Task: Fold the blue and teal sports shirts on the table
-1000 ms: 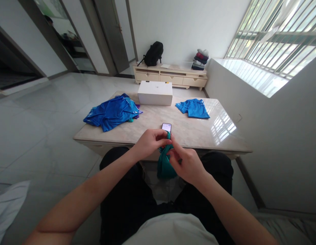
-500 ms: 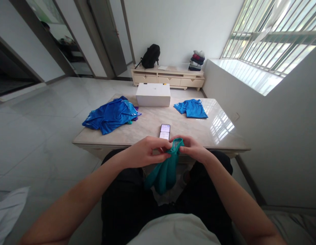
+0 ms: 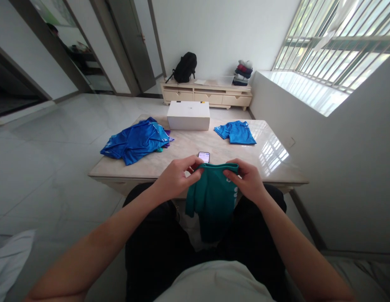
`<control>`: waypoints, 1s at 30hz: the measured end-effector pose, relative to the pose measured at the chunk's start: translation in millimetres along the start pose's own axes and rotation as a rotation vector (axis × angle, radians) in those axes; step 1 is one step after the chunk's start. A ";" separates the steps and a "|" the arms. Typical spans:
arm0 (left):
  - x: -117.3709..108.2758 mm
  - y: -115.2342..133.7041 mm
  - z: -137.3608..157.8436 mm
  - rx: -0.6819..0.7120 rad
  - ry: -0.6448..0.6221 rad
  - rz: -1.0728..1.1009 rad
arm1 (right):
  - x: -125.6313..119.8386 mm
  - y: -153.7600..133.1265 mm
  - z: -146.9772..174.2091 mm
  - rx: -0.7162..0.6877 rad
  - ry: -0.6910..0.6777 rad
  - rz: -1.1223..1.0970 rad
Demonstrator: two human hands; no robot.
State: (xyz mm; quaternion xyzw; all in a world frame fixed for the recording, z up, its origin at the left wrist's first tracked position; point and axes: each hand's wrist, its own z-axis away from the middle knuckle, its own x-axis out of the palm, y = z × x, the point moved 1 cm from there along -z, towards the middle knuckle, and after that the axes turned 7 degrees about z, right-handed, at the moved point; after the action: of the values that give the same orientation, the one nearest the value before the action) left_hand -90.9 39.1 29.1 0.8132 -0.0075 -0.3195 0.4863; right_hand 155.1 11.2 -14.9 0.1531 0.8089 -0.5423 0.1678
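Observation:
A teal garment (image 3: 217, 197) with white print down its right side hangs between my hands over the gap in front of my lap. Whether it is a shirt or shorts I cannot tell. My left hand (image 3: 182, 176) pinches the left end of its banded top edge, thumb towards me. At the other end, my right hand (image 3: 247, 178) grips the same edge between thumb and fingers. The band is drawn out nearly level, with the fabric falling in folds below it. Just beyond lies a phone (image 3: 204, 157) with its screen lit, partly hidden by the garment and my left hand.
The marble-topped table (image 3: 182, 149) carries a heap of blue clothes (image 3: 134, 140) at left, a white box (image 3: 188, 116) at the back and a folded blue garment (image 3: 238, 133) at right. Behind stands a low cabinet (image 3: 210, 100) with a black backpack (image 3: 186, 67) and stacked clothes (image 3: 242, 73).
My hands have moved apart, and the garment's bunched opening is now stretched into a straight edge. Its white print has come into view, and more of the phone is covered.

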 end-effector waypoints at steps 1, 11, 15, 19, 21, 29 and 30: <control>-0.1 0.5 -0.7 0.009 -0.001 -0.006 | 1.5 1.2 1.2 -0.013 -0.037 -0.008; 0.9 1.8 -0.1 0.049 -0.115 -0.072 | 1.6 -26.8 6.4 -0.419 0.014 0.196; 3.0 -0.2 2.0 0.058 -0.095 -0.084 | 9.8 -24.1 10.8 -0.398 -0.044 0.197; 4.3 -4.0 3.0 0.057 -0.087 -0.096 | 19.8 -16.8 16.5 -0.341 -0.077 0.239; 4.4 -4.7 3.4 0.067 -0.085 -0.096 | 23.4 -14.6 18.4 -0.313 -0.097 0.270; 3.3 -1.4 6.5 0.103 -0.090 -0.118 | 33.9 -5.0 19.8 -0.162 -0.426 0.539; 3.5 -2.2 7.1 0.103 -0.095 -0.128 | 34.8 -3.5 19.7 -0.154 -0.471 0.594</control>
State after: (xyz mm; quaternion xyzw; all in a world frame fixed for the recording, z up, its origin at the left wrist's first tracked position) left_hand -92.5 33.6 23.3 0.8198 0.0052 -0.3872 0.4217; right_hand 124.4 -6.1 -34.2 0.2387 0.7072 -0.4279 0.5097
